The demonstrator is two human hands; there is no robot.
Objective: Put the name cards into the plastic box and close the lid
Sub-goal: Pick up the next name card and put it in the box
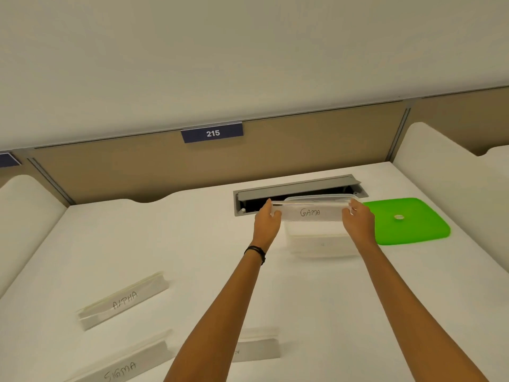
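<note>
A clear name card marked GAMA hangs level over the open clear plastic box. My left hand grips its left end and my right hand grips its right end. The green lid lies flat on the table just right of the box. Nearer to me stand the ALPHA card at the left and the SIGMA card at the bottom left. A third card stands partly hidden behind my left forearm.
A white table carries everything. An open grey cable hatch sits right behind the box. Tan partition panels with a sign reading 215 close off the back, and white dividers rise at both sides.
</note>
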